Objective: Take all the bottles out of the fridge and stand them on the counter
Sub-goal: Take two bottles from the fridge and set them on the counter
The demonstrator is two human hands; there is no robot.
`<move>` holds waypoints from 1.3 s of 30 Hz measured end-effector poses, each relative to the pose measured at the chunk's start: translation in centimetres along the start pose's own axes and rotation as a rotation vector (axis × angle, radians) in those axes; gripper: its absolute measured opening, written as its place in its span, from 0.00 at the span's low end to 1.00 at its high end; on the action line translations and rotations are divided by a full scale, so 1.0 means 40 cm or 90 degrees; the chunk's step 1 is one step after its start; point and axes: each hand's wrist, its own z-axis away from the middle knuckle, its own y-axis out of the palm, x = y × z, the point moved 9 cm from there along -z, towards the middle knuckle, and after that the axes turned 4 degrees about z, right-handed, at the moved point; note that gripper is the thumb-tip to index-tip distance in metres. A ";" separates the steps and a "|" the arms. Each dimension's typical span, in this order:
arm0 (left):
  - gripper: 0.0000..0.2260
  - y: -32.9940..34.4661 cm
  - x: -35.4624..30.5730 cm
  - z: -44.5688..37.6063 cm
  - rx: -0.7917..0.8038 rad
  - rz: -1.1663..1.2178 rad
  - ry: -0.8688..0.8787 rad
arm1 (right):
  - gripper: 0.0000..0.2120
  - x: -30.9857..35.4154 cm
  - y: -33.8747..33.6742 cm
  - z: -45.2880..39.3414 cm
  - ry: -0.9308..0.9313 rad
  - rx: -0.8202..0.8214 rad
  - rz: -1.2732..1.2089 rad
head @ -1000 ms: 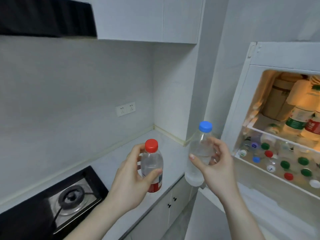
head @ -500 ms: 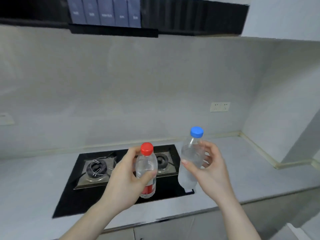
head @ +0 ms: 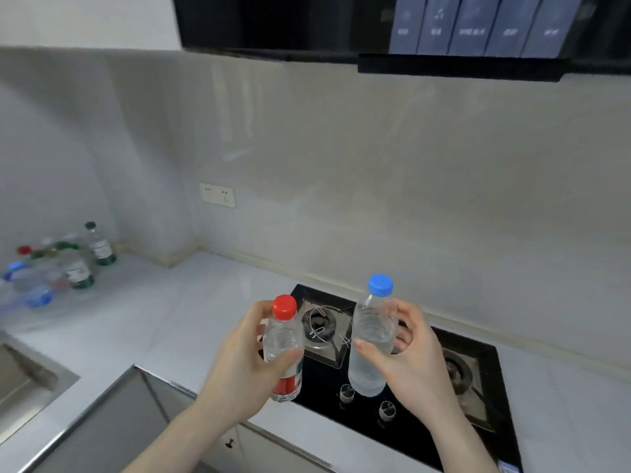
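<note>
Red-capped bottle (head: 284,349) standing near upright in air, cap up, long axis vertical. Blue-capped bottle (head: 372,339) leaning slightly, cap up and tipped right. Both hovering over black hob (head: 444,387), near front edge of tabletop (head: 164,319). Bare tabletop stretching left toward bottle cluster (head: 51,268) standing in far corner; sink (head: 20,380) edging in at left. Left hand (head: 239,367) wrapping fingers round red-capped bottle. Right hand (head: 413,363) gripping blue-capped bottle, thumb across front.
</note>
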 end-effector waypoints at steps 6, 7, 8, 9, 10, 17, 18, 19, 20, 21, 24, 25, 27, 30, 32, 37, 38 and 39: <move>0.25 -0.086 0.090 -0.056 -0.085 -0.041 -0.073 | 0.30 0.000 0.166 -0.127 -0.022 0.127 -0.020; 0.25 -0.103 0.102 -0.063 -0.103 -0.048 -0.079 | 0.30 -0.002 0.196 -0.149 -0.026 0.149 -0.025; 0.24 -0.114 0.109 -0.064 -0.115 -0.052 -0.085 | 0.31 -0.004 0.217 -0.161 -0.028 0.165 -0.021; 0.24 -0.131 0.121 -0.067 -0.137 -0.053 -0.095 | 0.31 -0.003 0.249 -0.181 -0.036 0.187 -0.019; 0.24 -0.146 0.131 -0.066 -0.157 -0.051 -0.104 | 0.31 -0.002 0.278 -0.197 -0.040 0.208 -0.014; 0.24 -0.259 0.212 -0.031 -0.259 -0.052 -0.179 | 0.32 0.017 0.483 -0.255 -0.079 0.336 0.004; 0.24 -0.279 0.224 -0.028 -0.272 -0.057 -0.185 | 0.32 0.025 0.515 -0.261 -0.085 0.351 0.003; 0.24 -0.298 0.234 -0.022 -0.288 -0.064 -0.192 | 0.32 0.030 0.544 -0.265 -0.088 0.366 0.003; 0.24 -0.318 0.248 -0.017 -0.303 -0.070 -0.202 | 0.32 0.036 0.576 -0.267 -0.094 0.380 0.005; 0.24 -0.335 0.259 -0.013 -0.314 -0.074 -0.209 | 0.32 0.039 0.600 -0.269 -0.097 0.391 0.005; 0.25 -0.395 0.306 -0.004 -0.342 -0.065 -0.232 | 0.32 0.057 0.693 -0.272 -0.105 0.429 0.006; 0.25 -0.419 0.323 -0.004 -0.351 -0.063 -0.235 | 0.32 0.067 0.726 -0.273 -0.108 0.439 0.006; 0.25 -0.469 0.354 -0.005 -0.363 -0.065 -0.237 | 0.31 0.085 0.791 -0.276 -0.113 0.454 0.005; 0.25 -0.543 0.400 -0.013 -0.374 -0.078 -0.234 | 0.31 0.110 0.885 -0.278 -0.118 0.465 0.006; 0.25 -0.595 0.434 -0.022 -0.378 -0.087 -0.236 | 0.31 0.125 0.949 -0.281 -0.119 0.473 0.014; 0.26 -0.737 0.543 -0.053 -0.374 -0.100 -0.236 | 0.32 0.165 1.127 -0.281 -0.122 0.479 0.030; 0.26 -0.760 0.561 -0.062 -0.368 -0.105 -0.234 | 0.32 0.169 1.156 -0.281 -0.119 0.477 0.032; 0.26 -0.785 0.583 -0.069 -0.361 -0.111 -0.232 | 0.32 0.173 1.189 -0.281 -0.115 0.474 0.036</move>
